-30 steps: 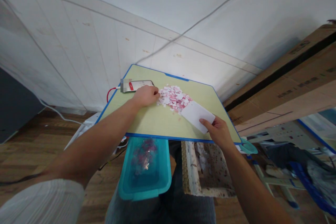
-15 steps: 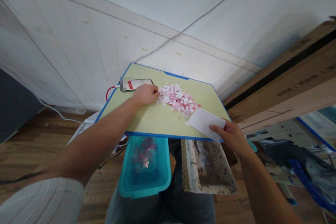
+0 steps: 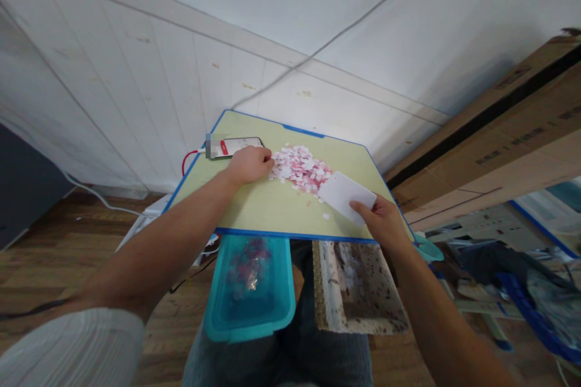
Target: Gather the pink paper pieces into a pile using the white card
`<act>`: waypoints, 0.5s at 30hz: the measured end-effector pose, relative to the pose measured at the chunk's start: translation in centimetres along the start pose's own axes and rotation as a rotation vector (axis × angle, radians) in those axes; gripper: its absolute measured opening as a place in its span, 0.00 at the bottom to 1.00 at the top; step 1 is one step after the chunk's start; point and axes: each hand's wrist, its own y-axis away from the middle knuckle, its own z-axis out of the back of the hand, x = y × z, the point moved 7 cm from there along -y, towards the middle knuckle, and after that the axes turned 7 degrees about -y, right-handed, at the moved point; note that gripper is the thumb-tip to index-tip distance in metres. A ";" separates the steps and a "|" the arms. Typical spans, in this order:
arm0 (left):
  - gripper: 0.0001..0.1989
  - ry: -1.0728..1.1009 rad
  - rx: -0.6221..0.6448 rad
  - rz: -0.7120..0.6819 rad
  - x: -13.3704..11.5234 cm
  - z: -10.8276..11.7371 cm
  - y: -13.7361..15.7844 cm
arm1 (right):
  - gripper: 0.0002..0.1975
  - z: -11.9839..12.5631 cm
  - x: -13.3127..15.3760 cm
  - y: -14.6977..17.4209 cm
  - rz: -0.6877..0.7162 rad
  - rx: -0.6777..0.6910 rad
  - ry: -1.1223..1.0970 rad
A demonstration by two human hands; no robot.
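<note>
A heap of small pink and white paper pieces [image 3: 302, 164] lies on the pale yellow-green board [image 3: 263, 208] with blue edges. My right hand [image 3: 379, 217] grips a flat white card [image 3: 344, 196], thumb on top, and the card's far end covers the heap's right side. At the heap's left edge rests my left hand [image 3: 249, 163], its fingers curled closed; whatever they may hold is too small or hidden. A phone [image 3: 238, 146] lies just behind that hand. One loose white piece [image 3: 325, 216] sits apart, in front of the card.
Below the board's front edge are a teal plastic bin [image 3: 252, 320] holding clear-wrapped reddish items and a speckled open box [image 3: 327, 290]. Long cardboard boxes [image 3: 508, 127] lean at the right. A red-tipped cable [image 3: 187, 160] runs to the phone. A white wall [image 3: 181, 84] stands behind.
My right hand has moved the card left and slightly away from me, onto the right side of the heap. A single white piece now shows in front of it. My left hand stays put.
</note>
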 end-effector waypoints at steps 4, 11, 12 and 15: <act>0.19 -0.005 -0.011 -0.009 0.0 -0.1 0.0 | 0.22 0.0 0.4 0.0 0.030 0.021 0.064; 0.18 -0.002 -0.005 -0.001 -0.1 0.2 0.1 | 0.20 1.9 -0.2 0.8 -0.027 0.097 0.107; 0.18 -0.003 0.000 0.004 -0.1 0.2 0.1 | 0.20 2.4 -0.5 1.0 -0.046 0.104 0.094; 0.18 -0.005 0.005 0.006 -0.1 0.2 0.1 | 0.21 4.0 -1.4 1.6 -0.104 0.098 0.058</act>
